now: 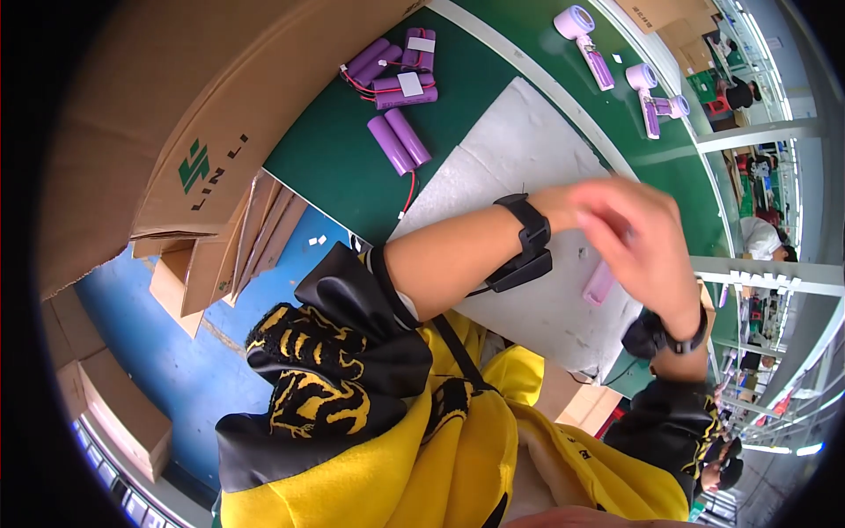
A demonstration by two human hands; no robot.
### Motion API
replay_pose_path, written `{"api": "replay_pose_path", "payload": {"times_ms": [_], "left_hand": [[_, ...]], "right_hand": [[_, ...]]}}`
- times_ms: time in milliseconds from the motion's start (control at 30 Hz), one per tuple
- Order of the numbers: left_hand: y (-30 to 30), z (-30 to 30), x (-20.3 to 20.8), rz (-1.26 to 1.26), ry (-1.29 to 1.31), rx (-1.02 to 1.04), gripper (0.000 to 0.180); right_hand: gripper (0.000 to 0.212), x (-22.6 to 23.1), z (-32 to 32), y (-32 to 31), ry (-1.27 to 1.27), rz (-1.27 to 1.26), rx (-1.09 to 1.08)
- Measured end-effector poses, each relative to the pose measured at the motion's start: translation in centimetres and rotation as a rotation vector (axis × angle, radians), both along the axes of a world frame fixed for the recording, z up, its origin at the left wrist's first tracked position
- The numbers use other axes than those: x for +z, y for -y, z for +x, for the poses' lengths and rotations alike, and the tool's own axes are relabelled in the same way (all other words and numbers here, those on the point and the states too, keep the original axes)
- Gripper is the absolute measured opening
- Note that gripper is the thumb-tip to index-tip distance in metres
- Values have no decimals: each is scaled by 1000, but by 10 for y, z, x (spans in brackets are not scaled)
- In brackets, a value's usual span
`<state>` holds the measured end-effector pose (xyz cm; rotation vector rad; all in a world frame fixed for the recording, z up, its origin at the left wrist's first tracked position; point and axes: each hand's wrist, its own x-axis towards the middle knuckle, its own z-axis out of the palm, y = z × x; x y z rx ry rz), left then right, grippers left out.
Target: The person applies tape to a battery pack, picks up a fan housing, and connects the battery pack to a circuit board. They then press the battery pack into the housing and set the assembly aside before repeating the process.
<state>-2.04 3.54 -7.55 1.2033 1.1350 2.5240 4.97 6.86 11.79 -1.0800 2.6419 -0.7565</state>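
Green surface point(339, 163), white foam sheet point(506, 141).
Over sheet: pale-pink bar-shaped part point(598, 284), left hand point(558, 209), right hand point(656, 246); fingers' grip: cannot tell.

Batteries point(390, 146) on table point(304, 154); carton point(238, 97) to their left, pad point(493, 150) right; fans point(575, 21) beyond rail point(525, 63), farther right; left hand point(565, 208), right hand point(656, 242) above pad
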Motion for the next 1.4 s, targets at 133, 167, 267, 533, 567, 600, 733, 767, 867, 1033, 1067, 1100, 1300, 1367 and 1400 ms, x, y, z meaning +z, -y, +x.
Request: {"api": "replay_pose_path", "payload": {"times_ms": [133, 167, 267, 533, 567, 600, 733, 767, 867, 1033, 1067, 1100, 1300, 1367, 1400], "left_hand": [[-11, -3, -3, -112, -49, -25, 37], [-8, -2, -2, -151, -66, -11, 37], [0, -1, 10, -268, -121, 25, 36], [15, 6, 34, -572, -227, 98, 32], [17, 8, 37, -610, -242, 102, 32], [19, 10, 40, -649, -257, 106, 32], [22, 14, 49, -795, -318, 122, 30], [21, 13, 50, -838, -330, 123, 30], [14, 15, 65, -949, -400, 128, 29], [-1, 6, 54, -911, -392, -46, 22], [-3, 7, 51, -936, -375, -16, 25], [-4, 8, 49, -963, -356, 9, 28], [15, 14, 54, -905, -103, 3, 30], [18, 12, 62, -938, -111, -48, 28], [17, 11, 64, -957, -107, -76, 26]], "right_hand": [[41, -39, -49, 64, -111, 65, 347], [41, -56, -57, 79, -111, 64, 357], [45, -83, -67, 105, -322, 89, 621], [38, -86, -70, 123, -93, 374, 567], [37, -84, -70, 122, -143, 288, 542], [37, -82, -69, 119, -192, 202, 516], [43, -43, -70, 81, -68, -54, 345], [44, -40, -71, 60, 58, -164, 270], [56, -24, -58, 1, 348, -472, 47], [50, -32, -31, -113, 736, -938, -334], [47, -42, -23, -129, 764, -1060, -427], [47, -52, -16, -141, 750, -1083, -453], [28, -124, 14, -159, -119, -685, -644], [29, -128, 17, -156, -174, -626, -606], [31, -128, 19, -156, -224, -550, -543]]}}
